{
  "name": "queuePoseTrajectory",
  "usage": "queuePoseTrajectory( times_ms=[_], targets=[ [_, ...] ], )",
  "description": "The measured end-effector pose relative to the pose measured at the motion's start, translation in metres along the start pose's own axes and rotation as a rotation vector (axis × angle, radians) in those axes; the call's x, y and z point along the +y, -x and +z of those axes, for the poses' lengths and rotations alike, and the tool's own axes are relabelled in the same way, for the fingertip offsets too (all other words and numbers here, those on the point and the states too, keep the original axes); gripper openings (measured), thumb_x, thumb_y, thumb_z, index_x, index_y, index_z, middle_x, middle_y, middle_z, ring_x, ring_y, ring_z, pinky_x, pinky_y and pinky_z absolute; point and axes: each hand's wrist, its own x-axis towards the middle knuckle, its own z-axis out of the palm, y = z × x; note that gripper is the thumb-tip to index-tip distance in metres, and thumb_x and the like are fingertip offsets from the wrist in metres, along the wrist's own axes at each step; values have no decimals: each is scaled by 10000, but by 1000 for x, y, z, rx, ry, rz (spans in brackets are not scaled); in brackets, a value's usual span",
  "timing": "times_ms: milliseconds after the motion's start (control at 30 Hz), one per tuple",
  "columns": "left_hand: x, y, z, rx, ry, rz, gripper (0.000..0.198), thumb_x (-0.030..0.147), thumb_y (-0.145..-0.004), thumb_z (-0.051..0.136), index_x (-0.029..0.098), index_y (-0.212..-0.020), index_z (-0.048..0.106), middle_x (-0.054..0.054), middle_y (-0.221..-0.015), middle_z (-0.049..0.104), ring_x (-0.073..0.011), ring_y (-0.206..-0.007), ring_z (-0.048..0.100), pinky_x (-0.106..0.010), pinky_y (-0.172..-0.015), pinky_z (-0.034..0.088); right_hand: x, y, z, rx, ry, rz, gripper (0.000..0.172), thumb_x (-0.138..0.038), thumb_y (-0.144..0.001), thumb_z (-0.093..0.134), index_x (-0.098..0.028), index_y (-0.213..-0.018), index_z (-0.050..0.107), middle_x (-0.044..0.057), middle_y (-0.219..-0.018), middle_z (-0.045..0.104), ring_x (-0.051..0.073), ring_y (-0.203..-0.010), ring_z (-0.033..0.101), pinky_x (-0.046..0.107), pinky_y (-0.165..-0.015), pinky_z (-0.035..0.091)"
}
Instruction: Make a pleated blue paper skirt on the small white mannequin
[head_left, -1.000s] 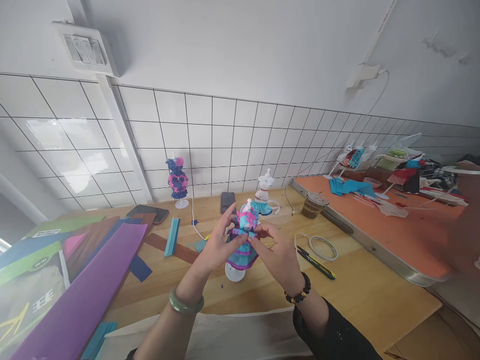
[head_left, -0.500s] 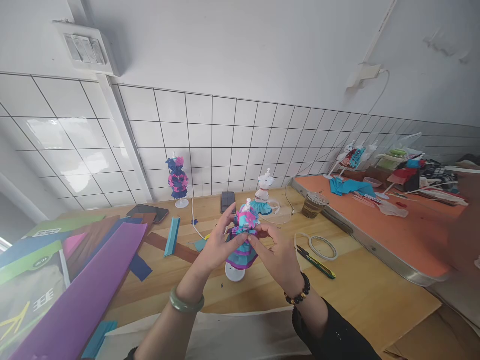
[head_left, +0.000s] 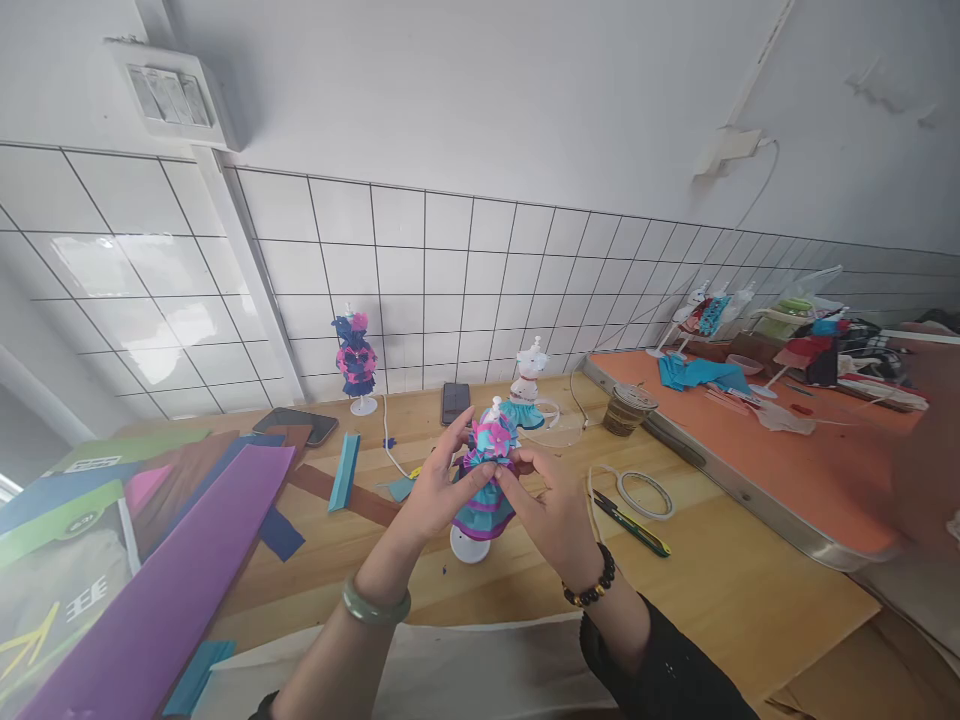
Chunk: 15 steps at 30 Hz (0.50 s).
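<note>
A small dress form (head_left: pixel 486 515) in a teal dress with purple bands and a pink flower at the top stands on a round white base (head_left: pixel 470 545) in the middle of the table. My left hand (head_left: pixel 442 492) pinches the waist of the dress from the left, its thumb at the front. From the right, my right hand (head_left: pixel 551 505) pinches the same waist, its thumb meeting the left one. The bit of material between my fingertips is mostly hidden.
Behind are a navy-and-pink dressed form (head_left: pixel 356 362), a white-and-teal one (head_left: pixel 529 385) and a phone (head_left: pixel 455 403). Purple sheets (head_left: pixel 180 570) lie left. A cutter (head_left: pixel 631 524), tape roll (head_left: pixel 646 496) and brown cup (head_left: pixel 628 410) are right, beside an orange-topped table (head_left: pixel 787 470).
My right wrist has shifted slightly left. Both hands keep their hold at the waist of the dress, and the form's upper part looks turned or tilted very slightly.
</note>
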Motion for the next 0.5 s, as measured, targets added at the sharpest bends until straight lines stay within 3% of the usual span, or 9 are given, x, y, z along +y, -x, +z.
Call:
queuePoseTrajectory(
  times_ms=[267,500],
  targets=[
    [2,1,1,-7,2,28,665,349,-818,622,294,-1402,309,-76,-1283,501,-232,-1212,430,-398,-1031,327,0,-1,-1,16,23,-12,100,-303,-830,552,-207,-844,577,32,-789,659,169,-721,619,293,-640,505],
    [2,1,-2,-21,-4,6,712,338,-808,634,311,-1420,271,-75,-1281,488,-244,-1232,398,-415,-1036,307,2,0,-6,-58,-12,16,153,-321,-860,530,-204,-927,601,45,-830,665,178,-739,636,317,-666,532]
  ],
)
